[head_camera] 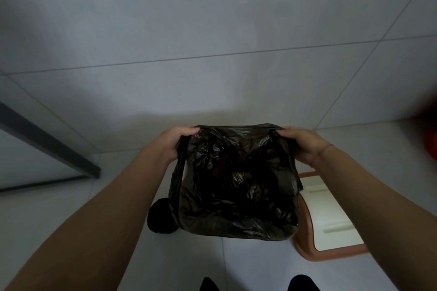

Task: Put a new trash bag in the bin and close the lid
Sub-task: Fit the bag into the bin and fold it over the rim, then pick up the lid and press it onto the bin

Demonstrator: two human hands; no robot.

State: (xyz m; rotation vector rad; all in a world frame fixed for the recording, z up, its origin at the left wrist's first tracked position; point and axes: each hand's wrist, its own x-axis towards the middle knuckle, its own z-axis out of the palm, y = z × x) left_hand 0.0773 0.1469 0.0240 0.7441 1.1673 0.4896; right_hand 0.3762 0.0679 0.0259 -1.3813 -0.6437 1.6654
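gripping the crinkled black plastic trash bag point(236, 184) at its far rim, left hand point(170, 143) at ten o'clock, right hand point(301, 146) at two, fingers closed on plastic; stretching evenly, folding over the bin edge.

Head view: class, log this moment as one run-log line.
left hand: grips bag's far-left rim | right hand: grips far-right rim | black trash bag: mouth stretched open | lid: on floor, right | stage: fitting bag

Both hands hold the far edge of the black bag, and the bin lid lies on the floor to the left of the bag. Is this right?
Not quite. In the head view both hands, left and right, do hold the black bag at its far edge, but the bin lid lies on the floor to the bag's right.
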